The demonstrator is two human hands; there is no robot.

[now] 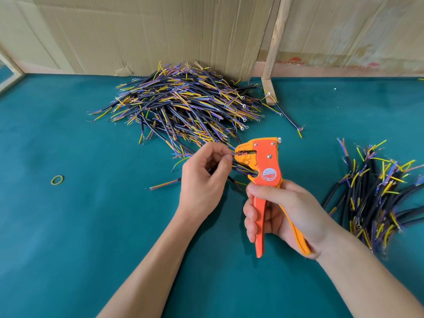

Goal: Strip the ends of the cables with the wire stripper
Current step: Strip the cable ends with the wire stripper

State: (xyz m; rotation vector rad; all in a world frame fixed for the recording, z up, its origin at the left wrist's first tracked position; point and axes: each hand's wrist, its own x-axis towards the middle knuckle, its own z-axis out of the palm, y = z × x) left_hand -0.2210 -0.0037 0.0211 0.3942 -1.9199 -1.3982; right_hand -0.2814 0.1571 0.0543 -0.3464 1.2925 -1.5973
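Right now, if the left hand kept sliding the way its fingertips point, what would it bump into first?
Probably the yellow nose of the orange wire stripper: the left hand pinches a thin wire end already in its mouth.

We see bright, even light from overhead, soft enough that the hands (pixel 241 196) cast only faint shadows on the green worktop (pixel 68 226). No glare shows on it (its surface looks matte). The wide lens bends straight lines near the edges, so the cardboard wall (pixel 160 31) bows. The centre is sharp; the corners look slightly smeared and stretched.
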